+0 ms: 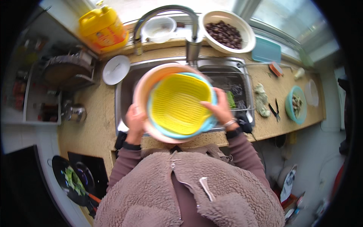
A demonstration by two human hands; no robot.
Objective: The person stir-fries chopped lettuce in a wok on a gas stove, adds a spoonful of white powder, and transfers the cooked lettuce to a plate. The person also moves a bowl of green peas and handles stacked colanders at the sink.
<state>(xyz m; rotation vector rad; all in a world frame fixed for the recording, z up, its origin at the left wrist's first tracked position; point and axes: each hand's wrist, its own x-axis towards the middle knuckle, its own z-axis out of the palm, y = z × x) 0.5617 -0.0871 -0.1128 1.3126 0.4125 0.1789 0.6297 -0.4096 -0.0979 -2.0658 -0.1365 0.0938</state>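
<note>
Both hands hold a nested stack of basins over the steel sink [122,93]. My left hand [135,122] grips the rim of the outer pink plastic basin [141,90] at its left side. On the right, my right hand [222,106] clasps the light blue basin [202,130] inside it, thumb over the edge of the innermost yellow plastic strainer [181,105]. The strainer is slotted and I see nothing in it. The fingers of the right hand are hidden beneath the rims. Above the stack arches a chrome faucet [193,48].
A colander of dark chestnut-like pieces [225,35] and a yellow jug [103,28] stand by the window. At left lies a white bowl [116,70]. On the right counter are black-handled pliers or scissors [274,110] and a teal bowl [289,106]. A wok with greens [68,181] sits lower left.
</note>
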